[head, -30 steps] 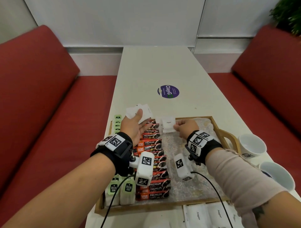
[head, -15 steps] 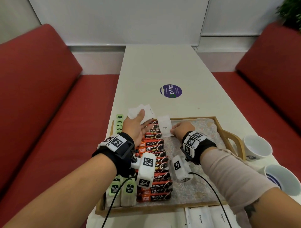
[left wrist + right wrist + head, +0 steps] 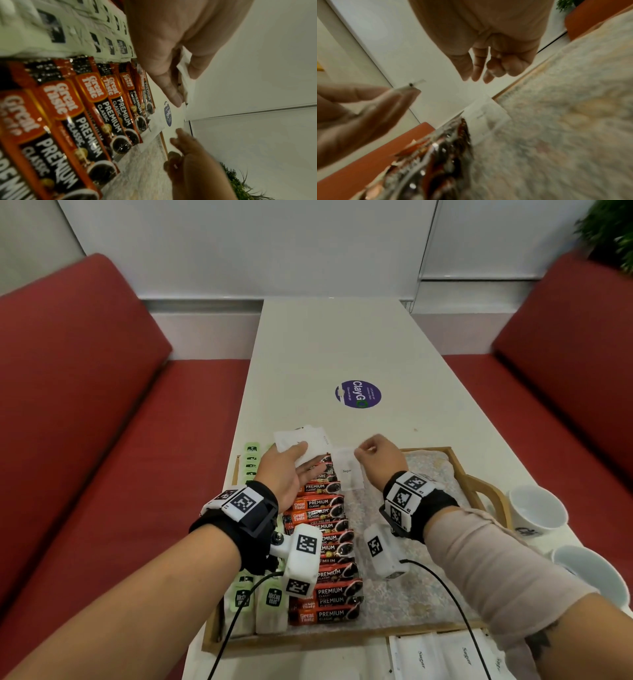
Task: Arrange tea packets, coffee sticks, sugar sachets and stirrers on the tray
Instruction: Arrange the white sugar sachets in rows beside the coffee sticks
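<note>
Since a second ago the right hand (image 3: 378, 457) has let go of the sugar sachet (image 3: 347, 470), now lying beside the coffee sticks (image 3: 322, 546) on the tray (image 3: 479, 484). Left hand (image 3: 287, 470) pinches spare sachets (image 3: 301, 441); right hangs loose, empty. Lay the next one squarely alongside.

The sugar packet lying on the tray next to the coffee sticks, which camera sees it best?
The head view. There the sugar sachet lies flat and sharp on the tray, its "Sugar" print readable, just beside the right hand. The left wrist view shows it small and edge-on. The right wrist view shows it blurred.
</note>
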Demonstrator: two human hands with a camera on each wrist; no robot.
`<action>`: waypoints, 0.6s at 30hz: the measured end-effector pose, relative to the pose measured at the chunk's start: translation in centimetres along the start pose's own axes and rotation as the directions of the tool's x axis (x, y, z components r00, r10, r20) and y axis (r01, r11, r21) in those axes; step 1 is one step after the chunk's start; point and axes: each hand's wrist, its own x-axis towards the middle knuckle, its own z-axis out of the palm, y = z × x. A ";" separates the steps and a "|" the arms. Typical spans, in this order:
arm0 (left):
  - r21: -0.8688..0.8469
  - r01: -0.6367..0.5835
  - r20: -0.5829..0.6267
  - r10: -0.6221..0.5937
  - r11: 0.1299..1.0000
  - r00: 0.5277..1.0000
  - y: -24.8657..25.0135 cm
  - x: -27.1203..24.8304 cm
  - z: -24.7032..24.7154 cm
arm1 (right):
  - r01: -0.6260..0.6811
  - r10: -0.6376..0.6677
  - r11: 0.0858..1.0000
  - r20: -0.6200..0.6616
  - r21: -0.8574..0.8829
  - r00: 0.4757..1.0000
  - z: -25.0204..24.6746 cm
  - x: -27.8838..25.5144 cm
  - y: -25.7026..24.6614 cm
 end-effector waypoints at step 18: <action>0.217 -0.079 0.029 0.074 0.973 0.997 -0.5 -1.4 0.3 | 0.222 -0.234 0.967 0.091 0.127 0.968 -2.1 -1.3 -3.0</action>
